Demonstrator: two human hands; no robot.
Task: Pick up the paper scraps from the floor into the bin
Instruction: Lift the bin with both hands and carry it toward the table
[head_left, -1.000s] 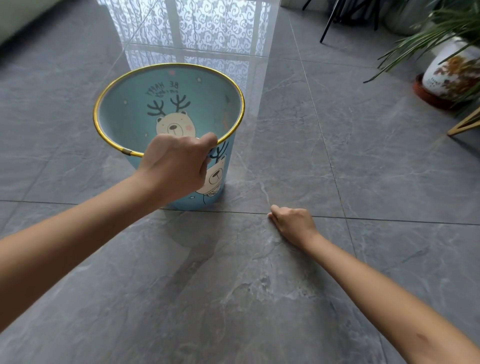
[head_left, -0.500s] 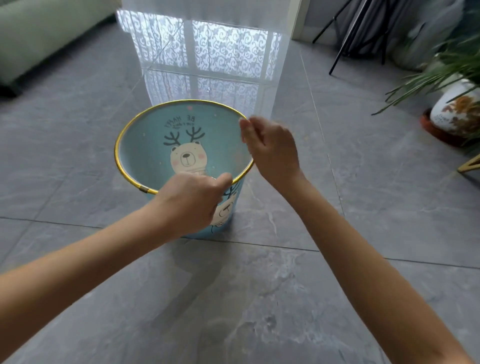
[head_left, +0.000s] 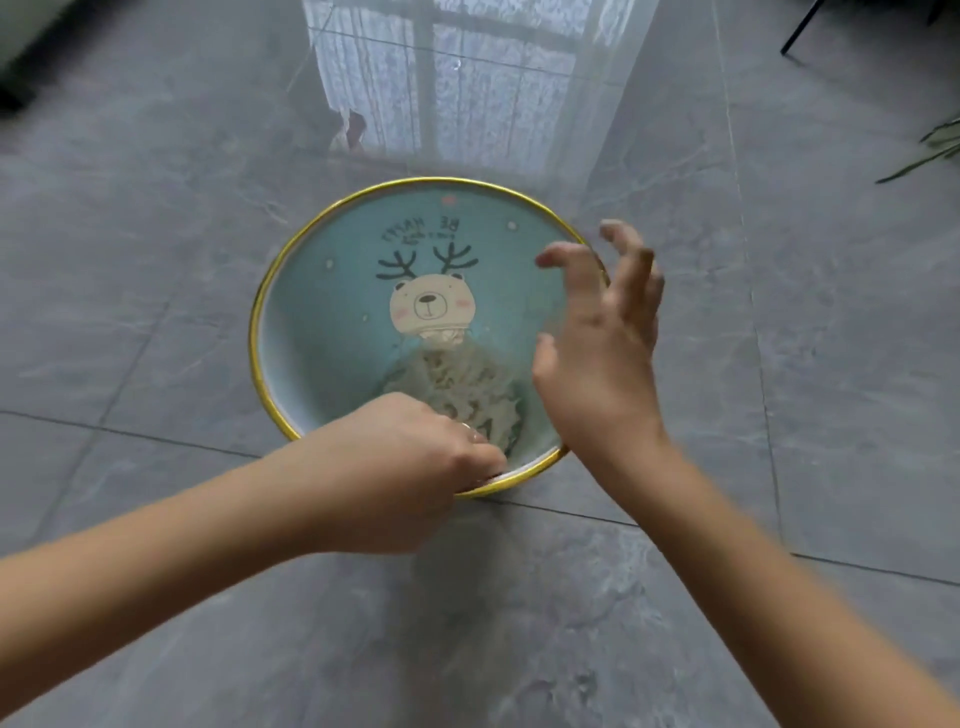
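1. Nearest me, both forearms reach forward over the grey tiled floor (head_left: 156, 260); I see no loose scrap on the tiles in view

2. Left hand (head_left: 400, 467) is curled over the near rim of the bin (head_left: 291, 280), fingers hooked on the gold edge, gripping it and seemingly steadying it

3. Right hand (head_left: 602, 343) hangs over the right side of the bin mouth, fingers spread wide and empty; it is blurred, so I cannot tell whether anything is dropping from it

4. Paper scraps (head_left: 462, 389) lie in a pale crumpled heap at the bottom of the bin, just beyond the left knuckles, below the printed bear on the inside wall

5. My read on handling: scraps are very light, soft and crush easily, no risk of breakage; they may drift or cling to fingers, so a pinch with the fingertips or a loose gathering fist suits them, released low inside the mouth

6. The bin looks thin-walled and light, likely to slide on glossy tile, so holding the rim is sensible

7. Farther off, window glare reflects on the floor; plant leaves (head_left: 935, 150) at the right edge; any remaining scraps would be out of view
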